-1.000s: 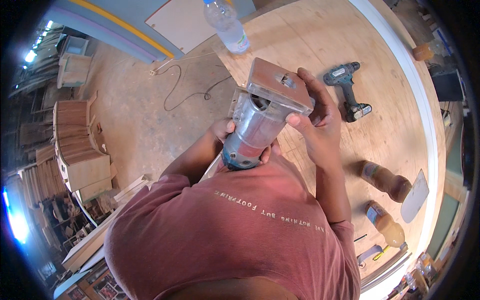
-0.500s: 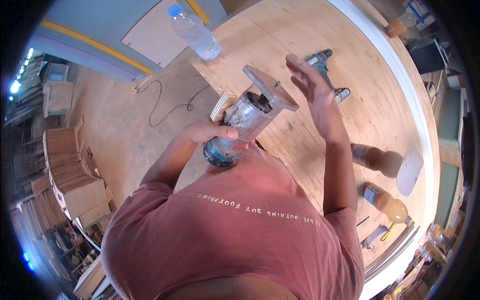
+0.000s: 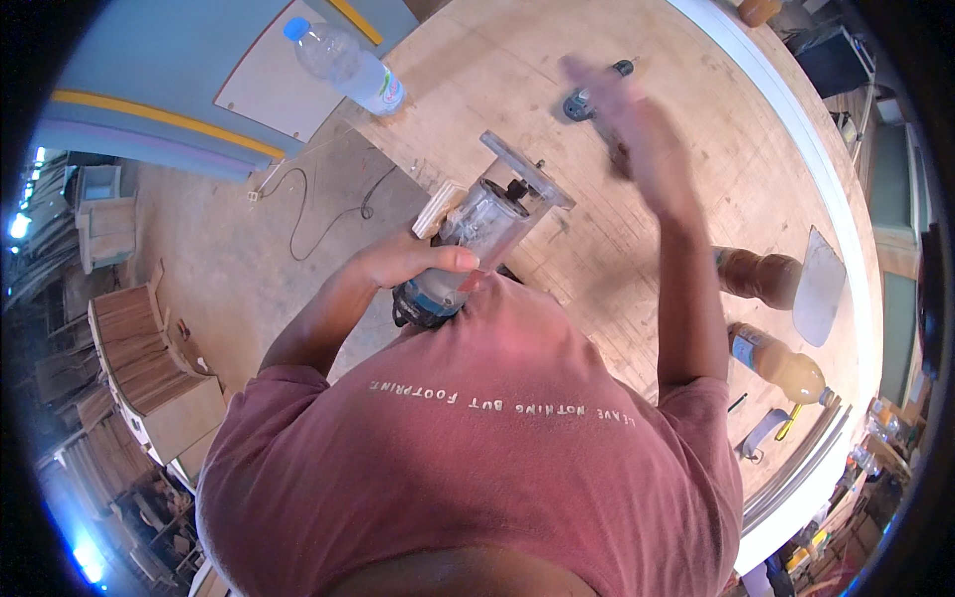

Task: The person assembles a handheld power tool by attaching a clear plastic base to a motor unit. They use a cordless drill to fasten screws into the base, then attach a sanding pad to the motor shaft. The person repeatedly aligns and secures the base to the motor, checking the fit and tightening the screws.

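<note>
My left hand (image 3: 423, 264) is closed round the body of a trim router (image 3: 491, 227), tilted in front of my chest. Its flat base plate points up and away from me, and its dark end rests near my shirt. A pale grooved piece of wood (image 3: 436, 209) sits beside the router; I cannot tell whether it is attached. My right hand (image 3: 637, 124), smeared by motion, is raised over the table with fingers stretched out and nothing visible in them. It partly hides a cordless drill (image 3: 579, 105) lying on the tabletop.
The wooden table (image 3: 537, 60) carries a blue-capped clear bottle (image 3: 350, 68) at its far left edge. On the right lie two bottles of brownish liquid (image 3: 758, 277) (image 3: 781, 364), a flat pale plate (image 3: 821, 287) and a yellow-handled tool (image 3: 788, 422). A cable (image 3: 298, 214) lies on the floor.
My right hand has swung up and slightly left, now covering more of the drill. The router has shifted a little left in my left hand. The view has also moved slightly.
</note>
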Action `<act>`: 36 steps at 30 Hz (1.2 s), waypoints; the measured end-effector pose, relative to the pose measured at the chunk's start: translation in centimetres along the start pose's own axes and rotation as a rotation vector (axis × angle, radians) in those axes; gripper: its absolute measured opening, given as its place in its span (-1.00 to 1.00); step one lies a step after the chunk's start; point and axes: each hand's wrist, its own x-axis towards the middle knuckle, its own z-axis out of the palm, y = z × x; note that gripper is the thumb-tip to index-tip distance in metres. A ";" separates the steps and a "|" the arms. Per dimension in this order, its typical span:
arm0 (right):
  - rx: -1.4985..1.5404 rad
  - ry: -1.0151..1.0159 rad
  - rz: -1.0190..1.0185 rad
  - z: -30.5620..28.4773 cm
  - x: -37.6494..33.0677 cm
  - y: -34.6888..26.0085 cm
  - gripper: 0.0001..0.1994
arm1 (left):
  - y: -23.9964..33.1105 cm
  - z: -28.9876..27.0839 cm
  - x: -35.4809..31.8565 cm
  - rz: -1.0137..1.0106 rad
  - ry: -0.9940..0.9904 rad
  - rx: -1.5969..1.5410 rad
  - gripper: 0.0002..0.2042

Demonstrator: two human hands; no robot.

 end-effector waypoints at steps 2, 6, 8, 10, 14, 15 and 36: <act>0.108 0.140 -0.036 -0.8 0.9 -1.0 -0.44 | 0.3 0.7 -0.5 -0.039 0.026 0.000 0.05; -0.033 -0.330 0.233 3.6 -2.1 0.3 -0.38 | -0.3 1.5 -0.4 0.125 0.047 0.087 0.06; -0.067 -0.171 0.031 1.6 -0.4 0.5 -0.39 | 0.2 1.4 -0.3 0.085 0.027 0.074 0.04; -0.014 -0.034 -0.071 -0.6 0.4 0.0 -0.38 | 0.6 1.0 -0.1 0.007 0.034 0.057 0.02; 0.067 0.079 -0.078 -2.9 1.0 -1.4 -0.35 | 1.1 1.3 -0.3 0.029 -0.019 -0.018 -0.06; 0.048 0.078 -0.058 -3.0 0.7 -1.3 -0.35 | 1.2 1.2 -0.4 0.024 -0.031 -0.029 -0.08; 0.135 -0.289 0.289 2.4 -1.5 1.0 -0.36 | 2.7 1.6 0.9 0.106 -0.032 0.033 -0.14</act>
